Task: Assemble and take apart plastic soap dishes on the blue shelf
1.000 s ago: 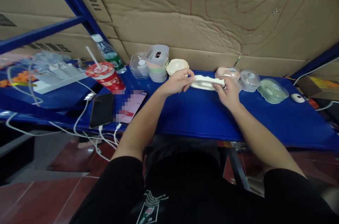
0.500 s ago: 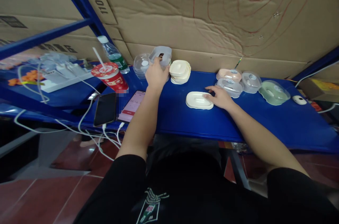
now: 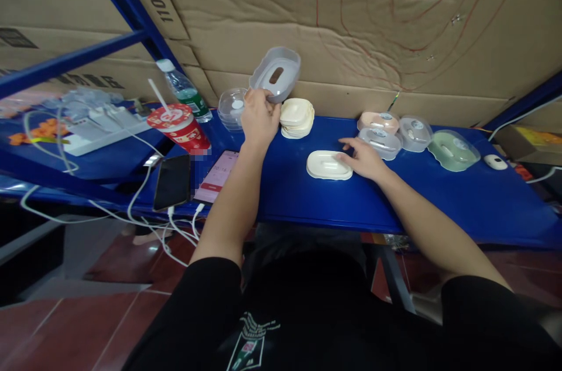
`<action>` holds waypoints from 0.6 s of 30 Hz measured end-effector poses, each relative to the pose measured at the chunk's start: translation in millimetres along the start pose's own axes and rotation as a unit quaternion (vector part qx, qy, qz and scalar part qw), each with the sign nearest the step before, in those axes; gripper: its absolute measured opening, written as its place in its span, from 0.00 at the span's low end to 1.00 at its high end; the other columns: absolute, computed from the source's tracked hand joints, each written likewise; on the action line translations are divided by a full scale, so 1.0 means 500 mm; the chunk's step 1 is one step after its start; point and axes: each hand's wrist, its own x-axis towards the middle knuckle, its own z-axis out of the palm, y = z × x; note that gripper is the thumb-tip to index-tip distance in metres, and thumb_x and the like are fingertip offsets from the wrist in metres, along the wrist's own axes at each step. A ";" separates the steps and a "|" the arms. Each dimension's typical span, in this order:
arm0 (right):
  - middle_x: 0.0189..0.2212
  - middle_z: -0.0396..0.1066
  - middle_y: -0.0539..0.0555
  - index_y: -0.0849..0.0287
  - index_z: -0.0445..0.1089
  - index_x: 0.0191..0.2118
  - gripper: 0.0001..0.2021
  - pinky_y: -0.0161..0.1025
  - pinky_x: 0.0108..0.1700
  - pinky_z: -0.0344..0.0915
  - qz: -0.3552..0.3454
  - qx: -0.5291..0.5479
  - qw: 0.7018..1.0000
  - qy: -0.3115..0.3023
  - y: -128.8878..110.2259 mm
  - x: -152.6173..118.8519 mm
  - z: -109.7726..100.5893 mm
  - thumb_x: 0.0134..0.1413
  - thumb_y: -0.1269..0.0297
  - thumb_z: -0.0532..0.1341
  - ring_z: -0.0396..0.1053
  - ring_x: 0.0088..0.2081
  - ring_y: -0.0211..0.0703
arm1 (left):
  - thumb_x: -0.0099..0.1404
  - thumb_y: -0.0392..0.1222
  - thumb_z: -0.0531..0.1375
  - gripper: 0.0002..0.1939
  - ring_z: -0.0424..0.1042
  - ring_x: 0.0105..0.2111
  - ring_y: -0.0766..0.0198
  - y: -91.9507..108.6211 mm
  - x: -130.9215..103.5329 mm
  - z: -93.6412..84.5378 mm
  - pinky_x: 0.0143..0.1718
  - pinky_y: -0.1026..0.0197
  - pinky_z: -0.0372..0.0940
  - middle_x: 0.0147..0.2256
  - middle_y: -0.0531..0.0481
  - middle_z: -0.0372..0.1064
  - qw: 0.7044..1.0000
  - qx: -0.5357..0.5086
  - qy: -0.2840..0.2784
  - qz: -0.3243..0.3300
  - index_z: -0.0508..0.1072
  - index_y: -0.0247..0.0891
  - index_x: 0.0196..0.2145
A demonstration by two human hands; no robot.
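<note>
My left hand [image 3: 260,115] grips the lower edge of a translucent plastic cover [image 3: 287,71] with a slot in it, tilted and raised above the table. Just left of that hand, more clear covers [image 3: 230,106] stand stacked. To its right is a stack of cream-coloured trays [image 3: 297,116]. A single cream oval tray [image 3: 324,165] with a long recess lies on the blue table. My right hand [image 3: 363,158] rests at this tray's right end, thumb on its rim and the other fingers stretched out apart.
On the right stand several covered pieces: a peach one [image 3: 377,122], clear ones [image 3: 415,134] and a green one [image 3: 454,150], with a small white device [image 3: 496,162] beyond. At left are a red cup [image 3: 182,128], a water bottle [image 3: 184,90], two phones [image 3: 173,181] and cables.
My left hand has lifted the clear cover up off the stack and tilted it. My right hand and the oval tray stay put.
</note>
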 end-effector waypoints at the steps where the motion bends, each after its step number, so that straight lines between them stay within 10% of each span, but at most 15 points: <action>1: 0.50 0.79 0.62 0.57 0.72 0.66 0.30 0.55 0.47 0.77 0.005 0.008 1.000 0.023 -0.002 0.000 -0.003 0.64 0.47 0.64 0.77 0.38 0.53 | 0.75 0.47 0.59 0.18 0.77 0.55 0.51 0.004 -0.003 -0.002 0.59 0.48 0.68 0.45 0.47 0.81 1.000 -0.006 -0.005 0.018 0.70 0.44 0.60; 9: 0.53 0.77 0.63 0.55 0.53 0.78 0.44 0.52 0.41 0.75 0.029 0.027 0.985 0.168 -0.030 -0.011 -0.043 0.68 0.32 0.51 0.74 0.35 0.50 | 0.74 0.58 0.59 0.23 0.80 0.46 0.53 0.079 -0.048 -0.027 0.51 0.54 0.68 0.37 0.49 0.80 0.985 -0.046 -0.098 0.135 0.75 0.43 0.59; 13: 0.34 0.78 0.59 0.56 0.78 0.53 0.36 0.50 0.39 0.71 0.044 0.004 0.987 0.157 -0.039 -0.018 -0.062 0.70 0.31 0.46 0.73 0.34 0.53 | 0.76 0.58 0.56 0.24 0.80 0.45 0.52 0.108 -0.070 -0.015 0.48 0.55 0.70 0.37 0.46 0.81 0.968 -0.049 -0.180 0.168 0.78 0.41 0.57; 18: 0.25 0.76 0.60 0.54 0.74 0.26 0.31 0.48 0.36 0.65 0.111 -0.096 0.989 0.029 -0.044 -0.014 -0.073 0.73 0.40 0.49 0.75 0.34 0.56 | 0.78 0.52 0.54 0.25 0.80 0.52 0.49 0.103 -0.072 0.003 0.55 0.52 0.70 0.46 0.43 0.83 0.939 -0.019 -0.289 0.186 0.74 0.40 0.65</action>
